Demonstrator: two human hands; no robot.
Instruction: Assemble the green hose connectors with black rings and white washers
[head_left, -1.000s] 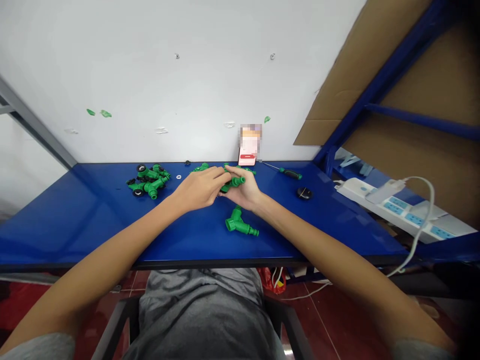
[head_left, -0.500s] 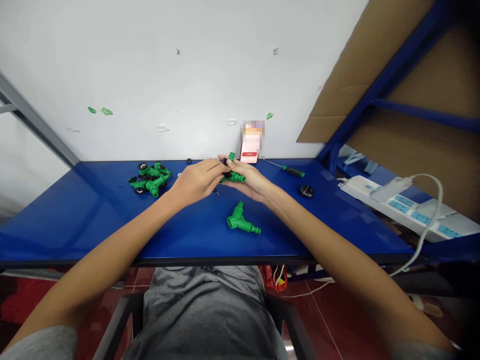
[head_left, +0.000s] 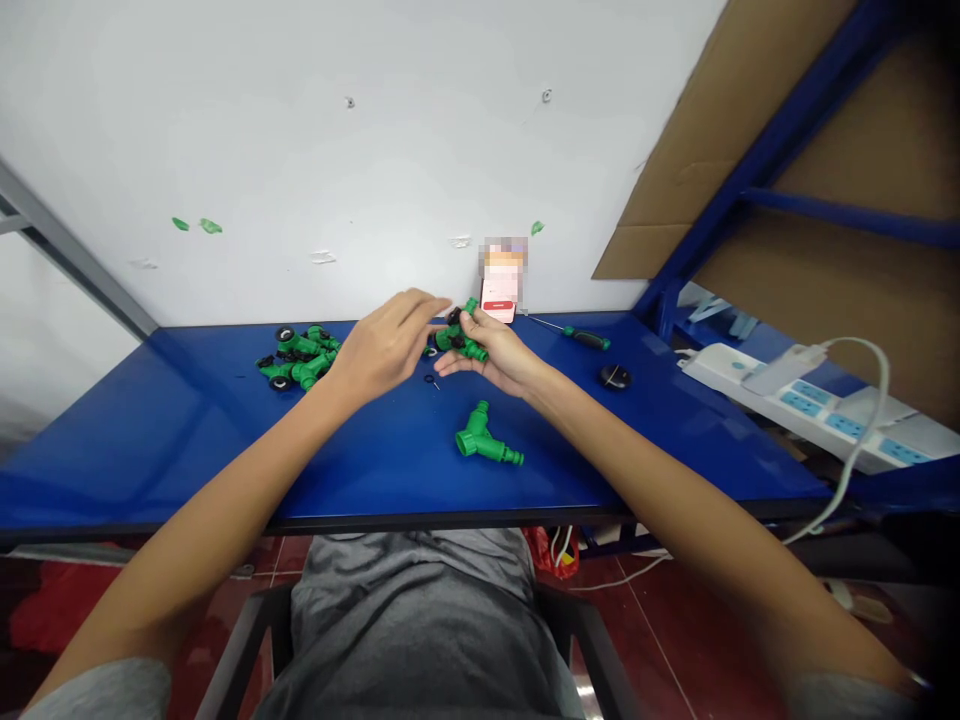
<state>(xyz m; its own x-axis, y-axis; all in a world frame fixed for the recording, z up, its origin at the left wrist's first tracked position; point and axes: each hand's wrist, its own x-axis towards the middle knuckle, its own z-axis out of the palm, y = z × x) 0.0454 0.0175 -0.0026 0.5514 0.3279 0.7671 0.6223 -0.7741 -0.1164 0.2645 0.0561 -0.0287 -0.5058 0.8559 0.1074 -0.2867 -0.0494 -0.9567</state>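
Observation:
In my right hand [head_left: 499, 355] is a green plastic Y-shaped hose connector [head_left: 474, 348] with black parts, pinched between thumb and fingers above the table. My left hand [head_left: 394, 340] is just left of it, fingers stretched out and slightly apart, fingertips close to the connector's black end. A small ring-like piece with white on it [head_left: 430, 351] shows under the left fingers; whether they touch it I cannot tell. A second green Y-shaped connector [head_left: 484, 437], without black parts, lies on the table nearer me. A small black ring [head_left: 429, 379] rests beside a thin pin.
Several green connectors with black parts [head_left: 300, 355] are piled on the left of the blue table [head_left: 360, 470]. A phone [head_left: 501, 285] leans on the wall. To its right lie a screwdriver [head_left: 589, 340] and a round black object [head_left: 615, 377]. A power strip [head_left: 795, 400] is at far right.
My left hand has drawn back a little from the connector, its fingers now straighter. My right hand keeps hold of the connector, and more of its black parts show.

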